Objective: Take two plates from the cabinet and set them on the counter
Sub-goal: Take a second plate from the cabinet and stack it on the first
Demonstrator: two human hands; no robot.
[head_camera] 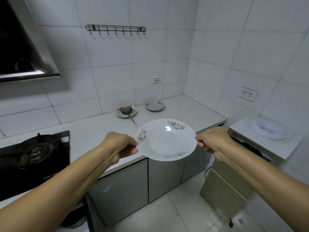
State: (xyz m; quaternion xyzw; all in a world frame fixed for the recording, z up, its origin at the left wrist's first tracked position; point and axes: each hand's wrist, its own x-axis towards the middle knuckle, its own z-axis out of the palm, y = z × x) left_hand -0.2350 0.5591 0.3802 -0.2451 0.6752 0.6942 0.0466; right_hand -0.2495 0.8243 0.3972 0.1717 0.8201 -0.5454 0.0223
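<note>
White tiles cover the walls of this small kitchen, and a pale counter [103, 131] runs from the gas stove [33, 151] on my left into the far corner, with grey cabinet doors [120, 186] below it. A hook rail [115, 29] hangs bare on the wall. Against the back wall sit a plate with a spatula [126, 111] lying on it and, just beside it, another plate [155, 106].

I hold a plate with flowers on its rim [165, 139] in the air in front of me, over the front edge of the counter and touching nothing but my fingers. My left hand [119, 144] pinches the left rim, thumb on top and fingers underneath; my right hand [212, 142] pinches the opposite rim the same way. Both grips are pressed closed on the rim, and the plate tilts a little toward me.

It looks like glazed china or glass: stiff, fairly light, smooth enough to slide out of a loose pinch, and sure to chip or shatter on the tiled floor below. The rim is the only real place to take hold, and two opposite points keep it level. I judge it wants lowering flat onto the bare counter ahead, base first, before either hand lets go.
</note>
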